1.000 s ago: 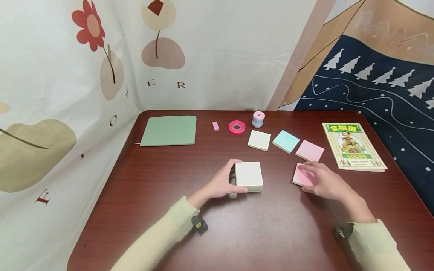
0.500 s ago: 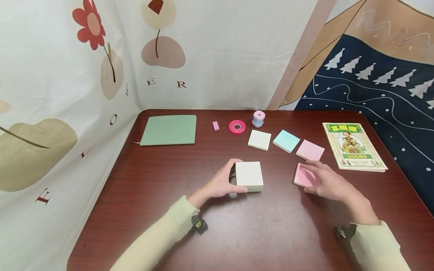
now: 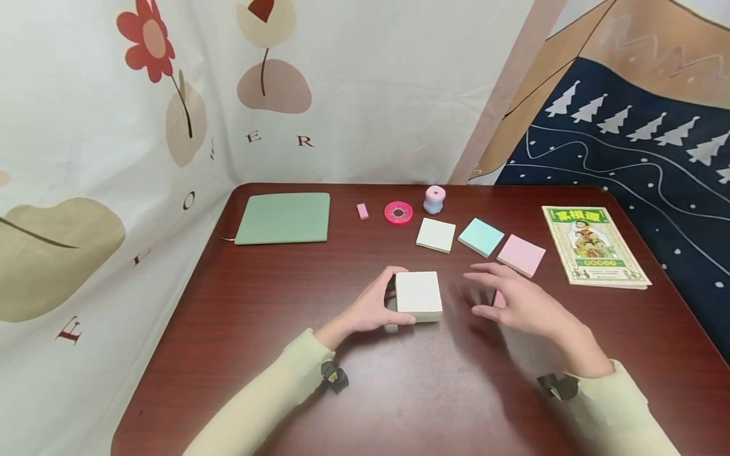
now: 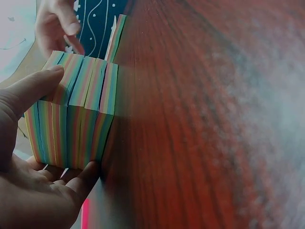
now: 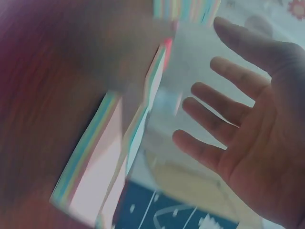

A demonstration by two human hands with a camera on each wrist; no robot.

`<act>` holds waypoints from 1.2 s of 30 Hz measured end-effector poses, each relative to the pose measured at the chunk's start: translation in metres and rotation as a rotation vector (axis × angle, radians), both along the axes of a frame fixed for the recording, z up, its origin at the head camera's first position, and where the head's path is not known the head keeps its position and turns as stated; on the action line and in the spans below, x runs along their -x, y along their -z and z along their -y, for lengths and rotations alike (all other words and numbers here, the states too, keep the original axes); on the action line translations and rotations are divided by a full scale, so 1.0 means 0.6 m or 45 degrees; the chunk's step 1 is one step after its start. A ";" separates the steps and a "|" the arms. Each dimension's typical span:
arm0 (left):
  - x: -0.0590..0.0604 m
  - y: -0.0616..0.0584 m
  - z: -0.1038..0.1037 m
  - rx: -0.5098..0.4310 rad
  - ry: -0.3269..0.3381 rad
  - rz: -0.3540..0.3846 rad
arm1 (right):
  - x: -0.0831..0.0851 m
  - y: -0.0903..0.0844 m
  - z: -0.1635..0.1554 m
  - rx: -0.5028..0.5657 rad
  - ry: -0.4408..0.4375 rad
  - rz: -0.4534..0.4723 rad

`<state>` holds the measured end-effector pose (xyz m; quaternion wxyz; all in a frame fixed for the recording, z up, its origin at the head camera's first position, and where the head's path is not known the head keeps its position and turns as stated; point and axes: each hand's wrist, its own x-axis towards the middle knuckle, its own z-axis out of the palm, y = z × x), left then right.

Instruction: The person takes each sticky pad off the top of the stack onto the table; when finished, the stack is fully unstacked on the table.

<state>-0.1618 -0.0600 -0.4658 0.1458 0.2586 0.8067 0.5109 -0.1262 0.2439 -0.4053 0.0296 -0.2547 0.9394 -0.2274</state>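
Observation:
My left hand (image 3: 371,309) grips a squared stack of sticky note pads (image 3: 419,292), thumb on the near side and fingers on the far side. The left wrist view shows the stack's rainbow-striped edges (image 4: 81,129), made of several pads. My right hand (image 3: 527,301) hovers over a pink sticky note pad (image 3: 499,299), mostly hidden beneath it in the head view. Its fingers are spread and hold nothing; the right wrist view shows the pink pad (image 5: 97,167) apart from them. Behind lie another pink pad (image 3: 521,254), a light blue pad (image 3: 481,237) and a white pad (image 3: 436,235).
A green notebook (image 3: 282,218) lies at the back left. Right of it are a small pink block (image 3: 362,211), a pink ring-shaped roll (image 3: 390,215) and a pink-and-blue spool-shaped thing (image 3: 434,201). An illustrated book (image 3: 594,247) lies at the right. Printed cloth hangs behind the table.
My right hand has come up off the pink pad, shifted left and spread its fingers. The left hand and the stack have stayed in place.

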 end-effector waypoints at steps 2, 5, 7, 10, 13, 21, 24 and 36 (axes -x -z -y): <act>0.000 0.000 0.000 -0.002 -0.001 0.000 | 0.005 -0.001 0.021 0.022 -0.065 -0.037; 0.000 0.001 -0.001 0.001 0.001 -0.011 | 0.011 -0.003 0.052 0.064 -0.138 -0.064; 0.001 0.002 -0.001 0.013 0.002 -0.022 | 0.017 -0.003 0.070 0.077 -0.175 -0.071; 0.002 0.004 -0.001 0.031 0.004 -0.028 | 0.027 0.000 0.094 0.063 -0.230 -0.079; 0.002 0.004 -0.002 0.056 0.001 -0.032 | 0.035 0.005 0.111 0.040 -0.277 -0.063; 0.000 0.002 0.000 0.065 -0.023 0.002 | 0.045 0.011 0.139 0.035 -0.330 -0.004; -0.001 0.002 0.001 0.074 -0.035 0.003 | 0.046 0.011 0.143 0.032 -0.340 -0.003; -0.002 0.002 -0.002 -0.009 -0.005 0.097 | 0.062 -0.023 0.086 0.066 -0.190 0.023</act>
